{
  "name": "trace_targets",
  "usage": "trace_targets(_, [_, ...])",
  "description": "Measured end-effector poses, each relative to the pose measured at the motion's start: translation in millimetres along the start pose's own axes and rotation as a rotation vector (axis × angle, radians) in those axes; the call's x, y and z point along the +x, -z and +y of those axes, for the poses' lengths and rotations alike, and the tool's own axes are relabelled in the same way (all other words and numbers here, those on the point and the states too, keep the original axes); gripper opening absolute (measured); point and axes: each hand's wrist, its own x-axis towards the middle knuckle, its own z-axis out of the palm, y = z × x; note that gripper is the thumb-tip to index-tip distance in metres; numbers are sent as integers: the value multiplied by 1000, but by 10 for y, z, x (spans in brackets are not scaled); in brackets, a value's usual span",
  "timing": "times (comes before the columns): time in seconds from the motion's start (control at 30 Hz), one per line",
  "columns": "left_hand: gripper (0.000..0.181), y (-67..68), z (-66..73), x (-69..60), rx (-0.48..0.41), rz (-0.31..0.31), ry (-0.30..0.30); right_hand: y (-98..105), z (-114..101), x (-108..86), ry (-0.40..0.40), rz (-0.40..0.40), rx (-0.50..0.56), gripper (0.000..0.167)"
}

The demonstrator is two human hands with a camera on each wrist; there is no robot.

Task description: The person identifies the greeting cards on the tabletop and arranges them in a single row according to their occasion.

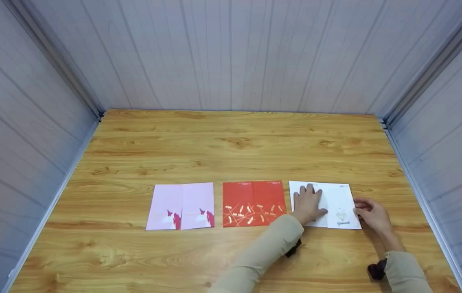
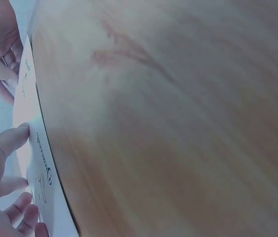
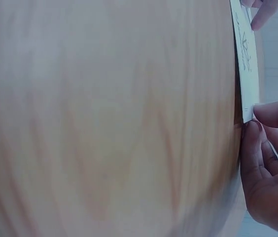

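Note:
A white greeting card point(image 1: 338, 199) with a diamond drawing and lettering lies spread out at the right of the row, a crease down its middle. My left hand point(image 1: 307, 205) rests on its left half with fingers spread, hiding part of that panel. At the card's right edge, my right hand point(image 1: 374, 215) pinches the border between thumb and fingers. In the right wrist view, that hand point(image 3: 272, 153) grips the card's edge point(image 3: 247, 74), which stands slightly off the wood. The left wrist view shows the left hand's fingers point(image 2: 16, 136) touching the white surface.
Left of the white card lies a spread red card point(image 1: 253, 197) with gold feather patterns. Further left is a spread pink card point(image 1: 165, 199) with unicorn prints. All rest on a wood-grain table point(image 1: 235, 142), enclosed by pale panel walls point(image 1: 231, 57) at the back and sides.

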Motion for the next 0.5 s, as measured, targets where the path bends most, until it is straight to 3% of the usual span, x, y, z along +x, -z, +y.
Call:
trace_targets(0.27, [60,3,10,9,-2,-19,8,0,-5,14,-22,-9,-44,34])
trace_targets(0.5, [55,-2,-3,-11,-7,14,-6,23,-14,24,-55,-24,-11,35])
